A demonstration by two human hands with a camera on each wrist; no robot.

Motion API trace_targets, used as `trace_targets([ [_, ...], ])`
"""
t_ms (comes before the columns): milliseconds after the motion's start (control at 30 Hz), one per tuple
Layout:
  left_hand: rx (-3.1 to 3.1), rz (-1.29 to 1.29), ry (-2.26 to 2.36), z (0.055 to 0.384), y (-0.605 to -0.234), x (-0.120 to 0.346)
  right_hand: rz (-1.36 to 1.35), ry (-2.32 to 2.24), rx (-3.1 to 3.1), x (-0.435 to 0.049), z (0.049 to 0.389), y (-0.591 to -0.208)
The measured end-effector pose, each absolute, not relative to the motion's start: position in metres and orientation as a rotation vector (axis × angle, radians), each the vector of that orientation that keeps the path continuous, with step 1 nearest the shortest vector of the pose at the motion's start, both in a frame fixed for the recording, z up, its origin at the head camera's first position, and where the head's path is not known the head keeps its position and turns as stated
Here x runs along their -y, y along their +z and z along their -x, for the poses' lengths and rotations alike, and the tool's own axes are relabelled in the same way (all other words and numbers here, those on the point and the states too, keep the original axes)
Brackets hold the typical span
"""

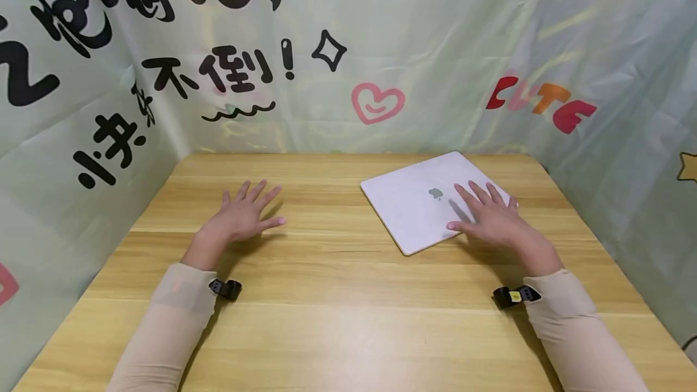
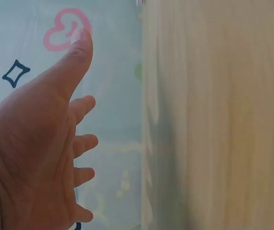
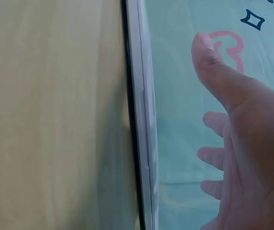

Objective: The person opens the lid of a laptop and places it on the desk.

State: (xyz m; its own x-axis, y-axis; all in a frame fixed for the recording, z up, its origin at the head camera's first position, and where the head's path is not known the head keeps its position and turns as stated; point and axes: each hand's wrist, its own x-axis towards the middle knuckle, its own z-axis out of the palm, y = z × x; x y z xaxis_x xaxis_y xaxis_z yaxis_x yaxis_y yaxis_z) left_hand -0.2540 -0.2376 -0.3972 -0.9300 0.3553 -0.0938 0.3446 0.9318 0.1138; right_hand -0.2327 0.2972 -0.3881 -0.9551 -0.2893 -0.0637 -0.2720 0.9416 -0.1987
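Note:
A closed silver laptop (image 1: 408, 198) with an apple logo lies at an angle on the right back part of the wooden table (image 1: 327, 295). My right hand (image 1: 492, 216) hovers over its right front corner, fingers spread and holding nothing. In the right wrist view the laptop's thin edge (image 3: 144, 115) runs beside that hand (image 3: 252, 139), with a gap between them. My left hand (image 1: 236, 216) is held above the left side of the table, fingers spread, casting a shadow below. The left wrist view shows its thumb and fingers (image 2: 84, 143) extended with nothing in them.
A pale green cloth (image 1: 435, 35) with black characters, a pink heart (image 1: 378, 103) and coloured letters hangs behind the table and along both sides. Each wrist wears a small black camera, one on the left (image 1: 225, 289) and one on the right (image 1: 514, 296).

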Motion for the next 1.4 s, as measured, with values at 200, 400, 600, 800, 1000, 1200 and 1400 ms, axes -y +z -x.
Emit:
trace_targets([
  [200, -2.966, -0.638, 0.163, 0.254, -0.396, 0.226, 0.505, -0.321, -3.021, -0.298, 0.238, -0.382],
  [400, -2.949, -0.774, 0.221, 0.252, -0.395, 0.207, 0.571, -0.376, -3.011, -0.304, 0.239, -0.38],
  [600, -2.907, -0.894, 0.254, 0.252, -0.394, 0.187, 0.635, -0.477, -3.016, -0.319, 0.244, -0.382],
  [800, -2.873, -1.014, 0.312, 0.25, -0.391, 0.168, 0.6, -0.526, -3.013, -0.334, 0.252, -0.388],
  [1000, -2.842, -1.113, 0.348, 0.251, -0.392, 0.146, 0.525, -0.569, -3.005, -0.345, 0.258, -0.392],
  [1200, -2.809, -1.147, 0.398, 0.251, -0.393, 0.123, 0.449, -0.578, -2.997, -0.354, 0.265, -0.397],
  [1400, -2.788, -1.138, 0.434, 0.25, -0.396, 0.105, 0.379, -0.582, -2.986, -0.361, 0.276, -0.402],
])
